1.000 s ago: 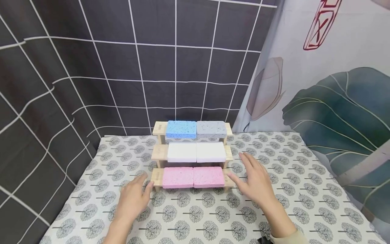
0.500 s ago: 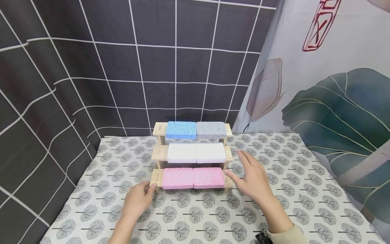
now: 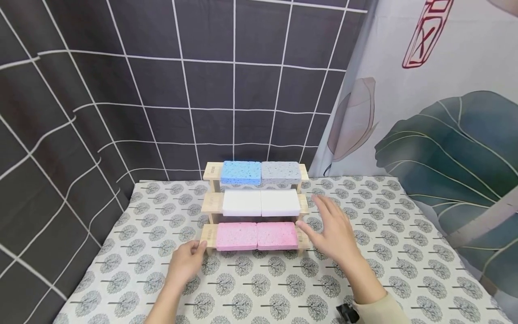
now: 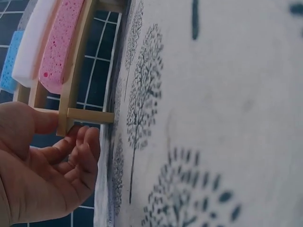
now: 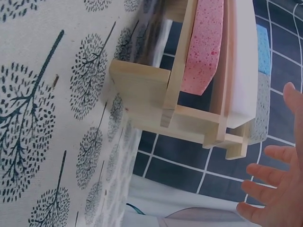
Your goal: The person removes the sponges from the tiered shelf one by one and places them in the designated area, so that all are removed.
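A three-tier wooden stand [image 3: 208, 234] is on the table, each step bearing two sponges side by side. At the bottom lie two pink sponges [image 3: 236, 236]. White sponge blocks [image 3: 242, 203] fill the middle step; on top are a blue sponge [image 3: 241, 172] and a grey sponge [image 3: 281, 172]. My left hand [image 3: 183, 266] pinches the left end of the lowest step, its thumb over the board and its fingers curled underneath, as the left wrist view shows. My right hand [image 3: 335, 234] is spread beside the stand's right end. In the right wrist view, its fingers [image 5: 267, 191] are apart from the wood.
A pale tablecloth [image 3: 259, 288] with grey tree prints covers the table. Behind the stand hangs a dark curtain [image 3: 210, 85] with a white grid. To the right hangs a pale cloth [image 3: 388, 108] with leaf prints.
My left hand has moved right and taken hold of the stand's lower left end. My right hand has shifted slightly left, nearer the stand. The sponges keep their places.
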Motion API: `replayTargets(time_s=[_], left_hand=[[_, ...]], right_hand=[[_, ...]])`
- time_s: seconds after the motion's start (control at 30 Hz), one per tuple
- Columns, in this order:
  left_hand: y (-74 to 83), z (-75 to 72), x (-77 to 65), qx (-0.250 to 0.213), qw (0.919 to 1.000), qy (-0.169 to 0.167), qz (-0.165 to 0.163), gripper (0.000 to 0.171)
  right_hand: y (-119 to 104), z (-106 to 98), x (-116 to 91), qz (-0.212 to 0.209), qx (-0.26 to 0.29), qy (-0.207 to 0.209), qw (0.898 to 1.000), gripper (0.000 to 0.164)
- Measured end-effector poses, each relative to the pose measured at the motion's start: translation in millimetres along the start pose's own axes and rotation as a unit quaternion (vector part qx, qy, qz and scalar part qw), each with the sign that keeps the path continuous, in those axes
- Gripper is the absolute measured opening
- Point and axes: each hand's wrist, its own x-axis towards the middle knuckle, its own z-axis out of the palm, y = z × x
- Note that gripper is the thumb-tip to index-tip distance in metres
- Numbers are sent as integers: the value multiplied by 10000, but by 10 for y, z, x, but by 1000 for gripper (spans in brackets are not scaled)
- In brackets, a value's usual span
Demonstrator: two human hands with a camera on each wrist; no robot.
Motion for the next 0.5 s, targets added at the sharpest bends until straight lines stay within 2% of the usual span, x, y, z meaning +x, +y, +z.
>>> replayTargets(time_s=[0.1,0.2,0.33,0.5], left_hand=[[-28,19,27,-331,9994,75,-65,42],[-42,40,51,-871,9958,155,-231,42],[-35,64,67,-1723,9838,126,-482,42],[-16,75,66,-2403,9688,30,-612,47]], right_hand=[[-7,2,19,-37,28,22,10000,83],[-13,6,32,-69,24,27,10000,83],[-17,12,39,-76,-6,36,10000,83],[-24,15,57,-77,9,78,9999,84]])
